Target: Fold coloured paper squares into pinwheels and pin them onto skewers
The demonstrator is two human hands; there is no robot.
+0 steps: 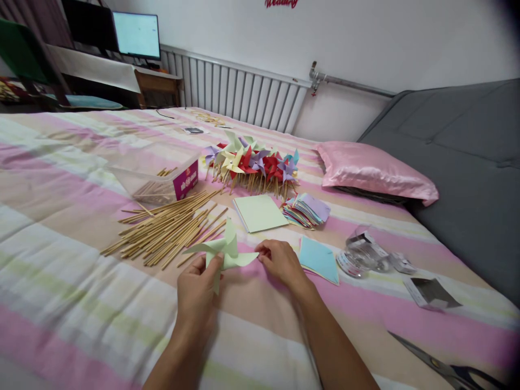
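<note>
A pale green paper pinwheel [229, 246] is pinched at its centre between the thumb and fingers of my left hand [199, 287]. Its blades stand out to the left, up, right and down. My right hand [280, 262] is closed, fingertips together at the tip of the right-hand blade; whether they grip that tip or something tiny is hidden. Just left of the pinwheel, a loose pile of thin wooden sticks [170, 233] lies on the bed. Beyond my hands sits a stack of pale green paper squares [260, 212]. Blue paper squares [319, 259] lie beside my right wrist.
Finished pinwheels on sticks [252, 162] form a cluster farther back. A clear plastic box [150, 181] with sticks stands to their left. Rightward are cut colored papers [306, 210], clear plastic containers [361, 254], scissors [442, 368] and a pink pillow [374, 168].
</note>
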